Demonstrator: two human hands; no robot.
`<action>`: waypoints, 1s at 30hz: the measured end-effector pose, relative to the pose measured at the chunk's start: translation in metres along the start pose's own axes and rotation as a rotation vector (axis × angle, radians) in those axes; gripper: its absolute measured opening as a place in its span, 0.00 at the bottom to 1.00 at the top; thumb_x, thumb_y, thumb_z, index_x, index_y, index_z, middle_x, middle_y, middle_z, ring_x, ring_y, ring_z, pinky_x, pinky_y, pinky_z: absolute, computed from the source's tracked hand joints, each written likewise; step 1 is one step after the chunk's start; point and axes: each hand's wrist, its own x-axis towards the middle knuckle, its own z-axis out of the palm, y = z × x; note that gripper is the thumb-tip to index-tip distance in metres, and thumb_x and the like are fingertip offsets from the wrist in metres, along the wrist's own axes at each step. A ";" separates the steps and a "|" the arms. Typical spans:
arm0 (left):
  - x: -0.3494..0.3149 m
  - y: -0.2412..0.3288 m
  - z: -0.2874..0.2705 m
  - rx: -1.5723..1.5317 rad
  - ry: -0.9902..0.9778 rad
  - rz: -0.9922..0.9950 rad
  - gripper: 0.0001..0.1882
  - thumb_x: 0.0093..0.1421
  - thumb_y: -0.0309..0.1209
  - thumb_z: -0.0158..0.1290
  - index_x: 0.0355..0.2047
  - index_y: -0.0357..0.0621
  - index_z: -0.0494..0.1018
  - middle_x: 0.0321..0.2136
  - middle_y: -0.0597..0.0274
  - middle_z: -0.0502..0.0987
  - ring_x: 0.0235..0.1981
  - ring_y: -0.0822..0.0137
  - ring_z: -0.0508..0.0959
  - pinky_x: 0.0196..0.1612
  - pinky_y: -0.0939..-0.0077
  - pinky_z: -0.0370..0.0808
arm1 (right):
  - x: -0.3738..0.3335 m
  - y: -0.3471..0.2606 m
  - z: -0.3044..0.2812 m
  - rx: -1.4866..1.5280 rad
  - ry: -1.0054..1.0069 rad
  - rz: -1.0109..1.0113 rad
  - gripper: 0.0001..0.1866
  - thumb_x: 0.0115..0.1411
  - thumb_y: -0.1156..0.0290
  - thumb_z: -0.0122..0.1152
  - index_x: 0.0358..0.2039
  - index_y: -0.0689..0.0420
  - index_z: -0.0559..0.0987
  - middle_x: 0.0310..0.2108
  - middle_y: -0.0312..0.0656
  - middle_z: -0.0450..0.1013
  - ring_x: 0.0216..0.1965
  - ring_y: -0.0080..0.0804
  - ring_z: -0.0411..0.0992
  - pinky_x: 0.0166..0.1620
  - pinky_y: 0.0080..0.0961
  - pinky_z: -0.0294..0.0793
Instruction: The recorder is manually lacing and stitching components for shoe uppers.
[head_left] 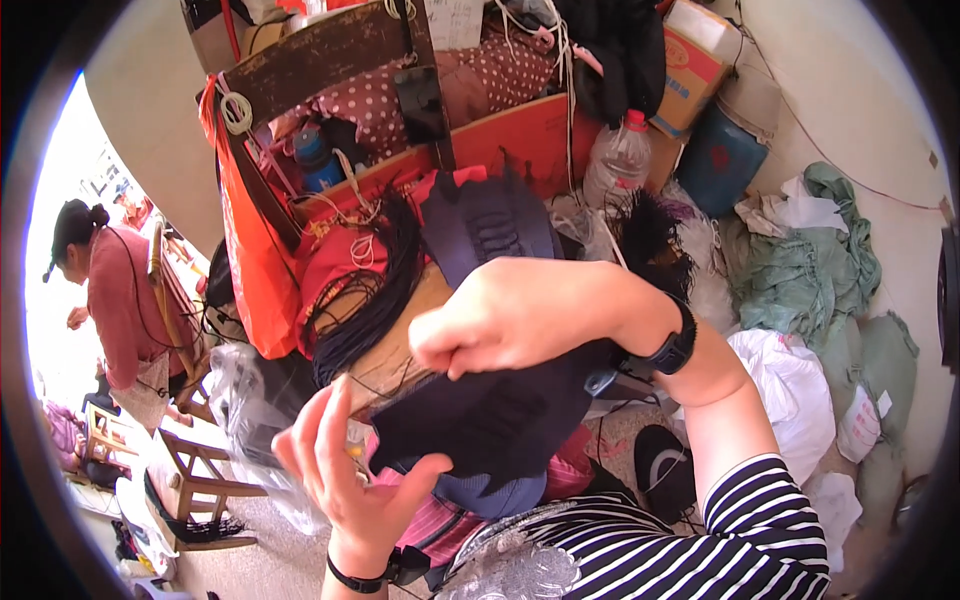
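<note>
A dark navy fabric piece [480, 425] lies across my lap, over pink striped cloth [440, 535]. At its left edge my left hand [350, 470] is open, fingers spread, thumb near the fabric. Above the fabric my right hand [510, 310] is closed in a pinch; what its fingers hold, if anything, is hidden. A thin dark strand [380, 388] shows between the two hands; I cannot tell whether either grips it. Beyond them a bundle of black cords [375, 300] hangs over a wooden surface [432, 292], beside another navy piece with a row of slots [490, 235].
An orange-red plastic bag [250, 240] hangs at the left. A large clear bottle with a red cap [618, 160], a blue bucket [725, 155] and green sacks [800, 250] stand at the right. Past a wooden stool [205, 480], another person [125, 290] sits at far left.
</note>
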 end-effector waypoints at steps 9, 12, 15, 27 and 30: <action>-0.033 -0.022 0.047 -1.235 -0.432 -0.939 0.08 0.70 0.30 0.58 0.44 0.37 0.80 0.35 0.69 0.83 0.34 0.78 0.79 0.39 0.81 0.77 | 0.008 0.031 0.055 -0.166 0.465 0.045 0.13 0.61 0.67 0.67 0.43 0.58 0.78 0.38 0.46 0.78 0.40 0.45 0.78 0.44 0.38 0.76; -0.048 -0.024 0.052 -1.464 -0.240 -1.125 0.09 0.69 0.30 0.58 0.46 0.40 0.79 0.39 0.65 0.84 0.36 0.74 0.82 0.40 0.79 0.79 | -0.018 0.063 0.081 0.148 0.927 0.359 0.17 0.68 0.64 0.65 0.52 0.59 0.76 0.47 0.41 0.78 0.50 0.31 0.76 0.52 0.31 0.76; -0.062 -0.035 0.061 -1.596 -0.140 -1.175 0.10 0.70 0.29 0.56 0.49 0.41 0.78 0.44 0.61 0.84 0.39 0.69 0.84 0.44 0.74 0.82 | -0.048 0.069 0.098 0.849 0.856 0.565 0.19 0.71 0.58 0.62 0.51 0.60 0.76 0.47 0.37 0.78 0.49 0.23 0.77 0.52 0.27 0.77; -0.076 -0.053 0.070 -1.678 -0.164 -1.210 0.16 0.68 0.32 0.59 0.54 0.41 0.77 0.49 0.61 0.83 0.46 0.66 0.83 0.51 0.69 0.80 | -0.062 0.054 0.127 1.461 0.487 0.634 0.20 0.65 0.71 0.68 0.56 0.64 0.79 0.51 0.39 0.81 0.51 0.25 0.78 0.59 0.24 0.73; -0.087 -0.067 0.070 -1.705 -0.266 -1.213 0.19 0.68 0.36 0.59 0.55 0.40 0.76 0.49 0.61 0.83 0.46 0.67 0.83 0.51 0.71 0.79 | -0.062 0.050 0.126 1.446 0.448 0.646 0.19 0.65 0.71 0.68 0.55 0.64 0.80 0.51 0.39 0.81 0.51 0.25 0.78 0.59 0.24 0.73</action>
